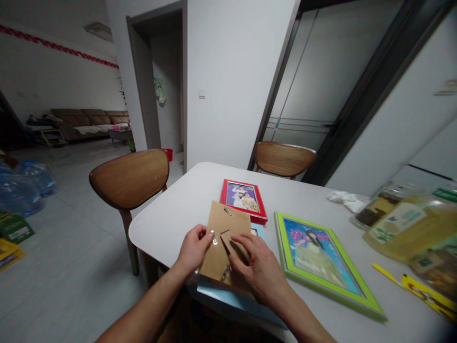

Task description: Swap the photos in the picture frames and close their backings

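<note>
A brown photo frame backing board [218, 221] with metal hangers is tilted up over the near table edge. My left hand [194, 247] grips its left edge, thumb on the face beside small metal tabs. My right hand [259, 267] pinches the board's stand flap [237, 245], which is lifted slightly from the surface. Beneath the board lies a light-blue photo frame [228, 296], partly hidden by the board and my right arm. Just behind is a red photo frame [264, 213] with a picture of people in it. A green photo frame [333, 295] lies right of my right hand.
The white table [160, 224] has a rounded left corner. At its right stand a large bottle of yellow liquid [400, 224] and a jar [380, 205], near crumpled white tissue [344, 200]. A yellow item [428, 295] lies nearby. Wooden chairs [132, 178] [283, 159] stand around the table.
</note>
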Motion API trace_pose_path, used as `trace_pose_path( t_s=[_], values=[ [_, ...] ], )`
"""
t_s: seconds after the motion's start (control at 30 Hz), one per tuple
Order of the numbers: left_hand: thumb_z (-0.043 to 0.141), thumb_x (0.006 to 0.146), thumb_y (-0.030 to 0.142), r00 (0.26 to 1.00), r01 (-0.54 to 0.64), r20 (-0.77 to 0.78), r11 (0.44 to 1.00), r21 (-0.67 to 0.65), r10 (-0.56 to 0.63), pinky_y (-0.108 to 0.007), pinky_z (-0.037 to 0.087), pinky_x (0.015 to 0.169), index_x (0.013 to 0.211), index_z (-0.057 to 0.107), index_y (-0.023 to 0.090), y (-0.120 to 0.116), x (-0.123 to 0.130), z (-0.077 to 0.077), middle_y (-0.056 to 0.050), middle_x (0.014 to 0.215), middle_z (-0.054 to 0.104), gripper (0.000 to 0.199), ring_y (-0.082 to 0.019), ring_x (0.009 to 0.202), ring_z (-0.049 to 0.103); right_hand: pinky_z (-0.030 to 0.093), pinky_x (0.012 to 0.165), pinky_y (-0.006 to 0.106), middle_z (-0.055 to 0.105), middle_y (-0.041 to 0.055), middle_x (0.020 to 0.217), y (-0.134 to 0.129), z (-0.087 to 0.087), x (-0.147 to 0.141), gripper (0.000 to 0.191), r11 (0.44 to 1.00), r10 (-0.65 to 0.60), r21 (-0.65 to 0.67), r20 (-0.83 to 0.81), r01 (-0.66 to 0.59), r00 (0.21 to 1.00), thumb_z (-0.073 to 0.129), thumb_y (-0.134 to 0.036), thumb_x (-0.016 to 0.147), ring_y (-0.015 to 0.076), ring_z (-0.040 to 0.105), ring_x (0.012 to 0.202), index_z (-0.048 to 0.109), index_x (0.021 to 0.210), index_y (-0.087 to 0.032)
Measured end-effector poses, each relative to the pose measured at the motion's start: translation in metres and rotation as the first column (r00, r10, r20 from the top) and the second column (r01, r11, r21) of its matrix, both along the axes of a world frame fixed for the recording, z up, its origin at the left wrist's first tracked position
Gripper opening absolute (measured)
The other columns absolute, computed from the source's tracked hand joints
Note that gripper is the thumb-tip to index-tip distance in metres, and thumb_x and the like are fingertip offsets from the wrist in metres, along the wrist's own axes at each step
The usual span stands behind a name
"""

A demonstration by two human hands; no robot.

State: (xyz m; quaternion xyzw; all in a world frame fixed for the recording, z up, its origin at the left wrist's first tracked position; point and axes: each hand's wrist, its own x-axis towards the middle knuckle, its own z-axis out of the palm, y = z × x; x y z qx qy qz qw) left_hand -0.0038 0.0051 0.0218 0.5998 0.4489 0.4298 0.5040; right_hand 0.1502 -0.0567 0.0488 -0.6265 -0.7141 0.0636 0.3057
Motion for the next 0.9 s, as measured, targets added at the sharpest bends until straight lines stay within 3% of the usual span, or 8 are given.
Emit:
trace_pose_path(
  t_s=[0.13, 0.27, 0.37, 0.5, 0.63, 0.73, 0.8, 0.9],
  values=[
    [0.051, 0.066, 0.043, 0.998, -0.047, 0.032, 0.993, -0.113, 0.051, -0.021, 0.040, 0.046, 0.072, 0.049, 0.016, 0.011, -0.029, 0.003, 0.004, 0.054, 0.056, 0.028, -0.012, 0.047, 0.053, 0.042, 0.074, 0.033, 0.057, 0.0091, 0.098, -0.001, -0.014, 0.020, 0.033, 0.996, -0.083, 0.032, -0.014, 0.084, 0.996, 0.045, -0.036, 0.073, 0.0199, 0.053, 0.088, 0.055, 0.100, -0.018],
    [0.056, 0.059, 0.046, 0.993, -0.116, -0.003, 0.979, -0.170, 0.117, -0.020, 0.037, 0.044, 0.068, 0.049, 0.015, 0.025, -0.070, -0.002, 0.004, 0.053, 0.053, 0.033, -0.011, 0.045, 0.050, 0.041, 0.073, 0.033, 0.059, 0.0104, 0.091, -0.004, -0.034, 0.048, 0.037, 0.966, -0.232, -0.086, 0.134, 0.245, 0.963, 0.044, -0.033, 0.073, 0.0208, 0.055, 0.083, 0.053, 0.104, -0.014],
    [0.057, 0.057, 0.046, 0.987, -0.151, -0.074, 0.971, -0.184, 0.140, -0.019, 0.036, 0.042, 0.066, 0.050, 0.015, 0.034, -0.090, -0.008, 0.004, 0.052, 0.053, 0.033, -0.011, 0.043, 0.049, 0.039, 0.074, 0.034, 0.059, 0.0131, 0.093, -0.007, -0.042, 0.056, 0.042, 0.933, -0.268, -0.177, 0.244, 0.315, 0.932, 0.043, -0.032, 0.073, 0.0230, 0.055, 0.084, 0.050, 0.109, -0.011],
    [0.056, 0.058, 0.039, 0.967, -0.178, -0.206, 0.976, -0.129, 0.149, -0.019, 0.035, 0.043, 0.067, 0.051, 0.016, 0.044, -0.103, -0.013, 0.004, 0.051, 0.053, 0.025, -0.011, 0.044, 0.050, 0.039, 0.074, 0.035, 0.059, 0.0164, 0.092, -0.006, -0.042, 0.053, 0.047, 0.903, -0.275, -0.258, 0.269, 0.345, 0.923, 0.040, -0.026, 0.072, 0.0252, 0.055, 0.085, 0.044, 0.114, -0.006],
    [0.058, 0.057, 0.029, 0.908, -0.211, -0.366, 0.977, 0.022, 0.205, -0.024, 0.039, 0.052, 0.075, 0.055, 0.016, 0.050, -0.110, -0.013, 0.003, 0.054, 0.054, 0.022, -0.017, 0.056, 0.054, 0.039, 0.074, 0.036, 0.058, 0.0181, 0.094, -0.002, -0.038, 0.052, 0.050, 0.897, -0.313, -0.252, 0.218, 0.363, 0.924, 0.040, -0.022, 0.068, 0.0262, 0.055, 0.085, 0.043, 0.114, -0.003],
    [0.058, 0.059, 0.024, 0.857, -0.224, -0.434, 0.959, 0.172, 0.278, -0.033, 0.039, 0.075, 0.089, 0.056, 0.016, 0.045, -0.105, -0.010, -0.004, 0.079, 0.059, 0.031, -0.024, 0.085, 0.053, 0.041, 0.072, 0.035, 0.060, 0.0144, 0.090, -0.003, -0.033, 0.053, 0.055, 0.892, -0.389, -0.235, 0.035, 0.386, 0.921, 0.043, -0.022, 0.063, 0.0237, 0.057, 0.079, 0.041, 0.116, -0.006],
    [0.056, 0.062, 0.022, 0.848, -0.194, -0.446, 0.951, 0.242, 0.287, -0.035, 0.032, 0.087, 0.097, 0.053, 0.016, 0.033, -0.091, -0.006, -0.007, 0.100, 0.055, 0.036, -0.025, 0.101, 0.046, 0.043, 0.064, 0.032, 0.061, 0.0086, 0.079, -0.006, -0.027, 0.053, 0.061, 0.879, -0.430, -0.330, -0.237, 0.344, 0.871, 0.043, -0.023, 0.062, 0.0204, 0.058, 0.067, 0.035, 0.121, -0.010],
    [0.056, 0.065, 0.022, 0.874, -0.055, -0.448, 0.954, 0.296, 0.189, -0.032, 0.031, 0.093, 0.105, 0.050, 0.017, 0.002, -0.052, 0.000, -0.007, 0.111, 0.052, 0.041, -0.021, 0.105, 0.045, 0.044, 0.052, 0.030, 0.062, 0.0037, 0.070, -0.012, -0.016, 0.049, 0.069, 0.872, -0.431, -0.480, -0.660, 0.096, 0.615, 0.042, -0.028, 0.066, 0.0171, 0.058, 0.052, 0.020, 0.129, -0.015]
  ],
)
